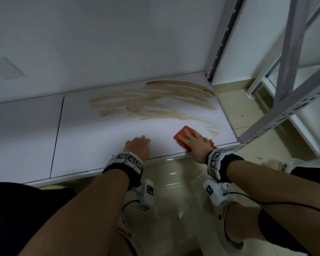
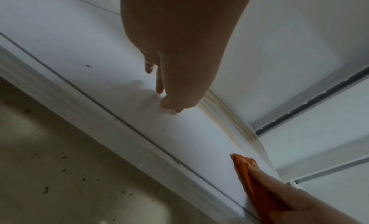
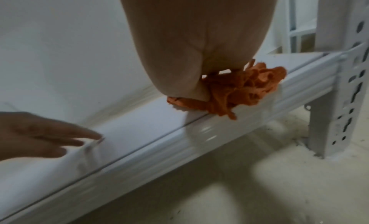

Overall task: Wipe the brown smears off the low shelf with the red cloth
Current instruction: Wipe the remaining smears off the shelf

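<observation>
Brown smears (image 1: 151, 100) streak the white low shelf (image 1: 92, 137) toward its back right; they show as streaks (image 2: 217, 110) in the left wrist view. The red cloth (image 1: 182, 134) lies near the shelf's front right edge, just in front of the smears. My right hand (image 1: 194, 142) presses flat on it with straight fingers. In the right wrist view the cloth (image 3: 243, 88) bunches out from under the palm at the shelf's front lip. My left hand (image 1: 137, 145) rests on the bare shelf left of the cloth, fingertips (image 2: 159, 88) touching the surface and holding nothing.
A perforated grey upright (image 1: 284, 115) stands at the shelf's front right corner and another upright (image 1: 222, 39) at the back right. A white wall (image 1: 100, 43) backs the shelf. Glossy floor tiles (image 1: 174, 183) lie below the shelf edge, between my knees.
</observation>
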`<state>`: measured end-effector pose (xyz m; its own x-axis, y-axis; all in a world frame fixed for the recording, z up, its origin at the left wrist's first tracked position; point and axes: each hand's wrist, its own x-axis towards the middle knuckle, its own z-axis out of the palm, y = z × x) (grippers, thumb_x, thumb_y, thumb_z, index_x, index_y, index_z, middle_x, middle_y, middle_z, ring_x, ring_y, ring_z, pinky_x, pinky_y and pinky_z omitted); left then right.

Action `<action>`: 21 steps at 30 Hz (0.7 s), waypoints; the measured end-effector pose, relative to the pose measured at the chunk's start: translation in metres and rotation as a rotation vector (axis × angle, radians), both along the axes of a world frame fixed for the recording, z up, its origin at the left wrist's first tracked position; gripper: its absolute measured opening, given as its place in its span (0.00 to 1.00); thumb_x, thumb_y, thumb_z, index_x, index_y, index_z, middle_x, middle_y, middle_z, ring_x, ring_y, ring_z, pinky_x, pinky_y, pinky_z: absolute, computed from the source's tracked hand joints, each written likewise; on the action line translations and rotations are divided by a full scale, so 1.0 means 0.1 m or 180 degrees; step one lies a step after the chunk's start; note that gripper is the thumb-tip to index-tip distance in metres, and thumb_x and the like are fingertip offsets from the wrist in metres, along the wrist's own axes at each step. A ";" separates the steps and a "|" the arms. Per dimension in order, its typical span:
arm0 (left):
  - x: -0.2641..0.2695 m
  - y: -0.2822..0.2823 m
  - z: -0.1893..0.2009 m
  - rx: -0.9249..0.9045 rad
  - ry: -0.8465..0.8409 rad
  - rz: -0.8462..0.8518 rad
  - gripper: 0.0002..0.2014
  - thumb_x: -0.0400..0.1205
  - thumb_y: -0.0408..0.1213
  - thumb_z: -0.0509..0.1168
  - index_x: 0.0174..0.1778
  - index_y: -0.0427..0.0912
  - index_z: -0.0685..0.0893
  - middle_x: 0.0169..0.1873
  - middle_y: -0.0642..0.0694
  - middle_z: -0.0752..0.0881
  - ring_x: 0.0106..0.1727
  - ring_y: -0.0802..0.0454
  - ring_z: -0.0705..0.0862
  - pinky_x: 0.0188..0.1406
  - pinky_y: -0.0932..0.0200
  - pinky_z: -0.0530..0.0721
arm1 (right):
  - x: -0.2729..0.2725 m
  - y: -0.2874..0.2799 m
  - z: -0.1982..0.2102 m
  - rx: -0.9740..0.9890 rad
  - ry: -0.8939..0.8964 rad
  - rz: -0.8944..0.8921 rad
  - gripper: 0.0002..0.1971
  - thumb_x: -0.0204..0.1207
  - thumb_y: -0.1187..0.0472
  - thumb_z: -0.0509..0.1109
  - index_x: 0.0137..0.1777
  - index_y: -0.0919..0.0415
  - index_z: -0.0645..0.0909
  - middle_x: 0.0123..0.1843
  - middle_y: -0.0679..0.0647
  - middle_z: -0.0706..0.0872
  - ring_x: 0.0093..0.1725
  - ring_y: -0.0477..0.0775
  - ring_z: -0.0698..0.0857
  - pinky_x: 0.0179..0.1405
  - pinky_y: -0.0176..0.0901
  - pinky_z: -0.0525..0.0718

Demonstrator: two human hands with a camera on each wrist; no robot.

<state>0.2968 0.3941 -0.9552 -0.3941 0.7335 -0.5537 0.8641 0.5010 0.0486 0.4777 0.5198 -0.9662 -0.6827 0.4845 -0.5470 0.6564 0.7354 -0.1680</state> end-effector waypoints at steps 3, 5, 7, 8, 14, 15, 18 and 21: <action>0.01 0.02 0.00 -0.0067 0.0078 -0.0138 0.23 0.83 0.34 0.51 0.76 0.44 0.70 0.75 0.44 0.69 0.74 0.44 0.71 0.73 0.46 0.71 | -0.25 -0.16 -0.08 0.0014 0.0096 0.0637 0.35 0.82 0.62 0.59 0.83 0.40 0.46 0.86 0.47 0.39 0.85 0.58 0.43 0.80 0.67 0.51; -0.02 0.03 0.04 -0.0204 0.0019 -0.0112 0.24 0.83 0.34 0.51 0.77 0.47 0.68 0.78 0.45 0.67 0.76 0.44 0.69 0.75 0.45 0.69 | -0.37 -0.13 -0.10 0.0086 0.0093 0.0814 0.36 0.82 0.61 0.60 0.83 0.41 0.45 0.86 0.48 0.39 0.85 0.57 0.44 0.81 0.65 0.51; -0.04 0.04 0.08 -0.0287 -0.0032 -0.0091 0.25 0.83 0.33 0.51 0.78 0.48 0.67 0.79 0.46 0.65 0.77 0.44 0.69 0.76 0.44 0.68 | -0.40 -0.02 -0.12 0.0057 0.0142 0.0685 0.38 0.80 0.62 0.62 0.83 0.41 0.45 0.86 0.47 0.39 0.85 0.56 0.43 0.81 0.65 0.51; -0.04 0.05 0.08 -0.0302 -0.0052 -0.0094 0.25 0.83 0.33 0.51 0.78 0.48 0.67 0.79 0.45 0.65 0.77 0.43 0.68 0.76 0.44 0.68 | -0.37 0.07 -0.12 0.0023 0.0179 0.0494 0.40 0.78 0.63 0.63 0.83 0.40 0.45 0.86 0.47 0.39 0.85 0.56 0.43 0.81 0.66 0.51; -0.06 0.07 0.03 -0.0322 -0.0078 -0.0089 0.25 0.83 0.32 0.51 0.78 0.46 0.68 0.78 0.44 0.67 0.75 0.42 0.71 0.74 0.44 0.72 | 0.19 0.48 -0.02 -0.0113 0.0150 -0.1105 0.41 0.76 0.63 0.63 0.83 0.40 0.45 0.86 0.46 0.38 0.85 0.55 0.41 0.81 0.64 0.51; -0.07 0.07 0.03 -0.0303 -0.0083 -0.0059 0.25 0.83 0.32 0.51 0.78 0.46 0.69 0.78 0.44 0.67 0.75 0.42 0.70 0.75 0.44 0.71 | 0.24 0.45 -0.02 -0.0068 0.0096 -0.1152 0.40 0.78 0.62 0.62 0.83 0.41 0.45 0.86 0.47 0.38 0.85 0.56 0.42 0.81 0.64 0.52; -0.08 0.07 0.02 -0.0304 -0.0110 0.0010 0.24 0.83 0.32 0.51 0.77 0.47 0.70 0.77 0.45 0.68 0.76 0.43 0.70 0.76 0.45 0.71 | 0.18 0.19 -0.03 0.0047 0.0079 -0.0665 0.37 0.81 0.60 0.60 0.83 0.40 0.43 0.86 0.48 0.38 0.85 0.58 0.41 0.80 0.66 0.51; -0.06 0.08 0.03 -0.0304 -0.0089 0.0013 0.24 0.83 0.33 0.51 0.77 0.48 0.70 0.77 0.45 0.69 0.76 0.43 0.70 0.75 0.46 0.71 | -0.08 -0.10 -0.08 0.0027 0.0212 0.0238 0.37 0.81 0.62 0.60 0.83 0.40 0.45 0.86 0.47 0.39 0.85 0.57 0.41 0.80 0.67 0.50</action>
